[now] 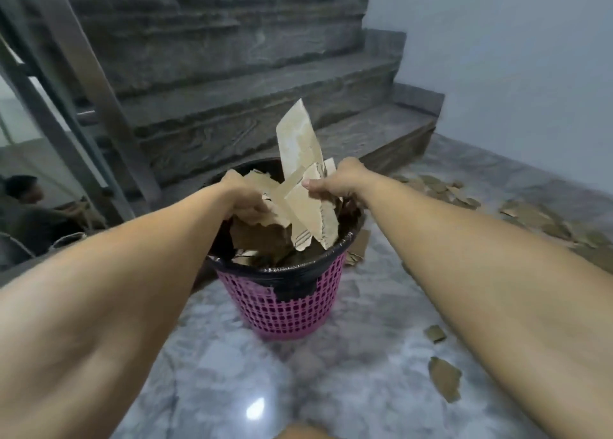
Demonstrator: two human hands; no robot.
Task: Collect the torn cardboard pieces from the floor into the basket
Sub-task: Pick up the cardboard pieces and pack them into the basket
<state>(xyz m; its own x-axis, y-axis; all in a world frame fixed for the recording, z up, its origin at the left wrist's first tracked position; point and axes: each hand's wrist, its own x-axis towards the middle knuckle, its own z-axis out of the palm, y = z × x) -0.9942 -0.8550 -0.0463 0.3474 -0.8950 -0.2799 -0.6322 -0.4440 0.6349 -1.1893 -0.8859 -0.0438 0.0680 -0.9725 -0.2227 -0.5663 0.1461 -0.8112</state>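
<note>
A bundle of torn cardboard pieces sits over the mouth of the pink basket, held between both hands. One long pale piece stands up out of the bundle, tilted a little to the right, its top well above the rim. More brown scraps lie inside the basket below the held bundle.

The left hand grips the left side of the bundle, its fingers curled round ragged brown pieces just above the basket's opening. The right hand holds the right side, thumb pressed on the face of a pale sheet and the other fingers hidden behind it. Both forearms reach forward from the bottom corners of the view.

The basket is a lattice-sided bin lined with a black bag folded over its rim, and it stands upright on the grey marbled floor. Loose cardboard scraps lie on the floor near the basket to the right, and a wider scatter spreads further right along the wall. One piece leans just beside the basket's right side. Stone stairs rise behind the basket, with a metal railing at left.
</note>
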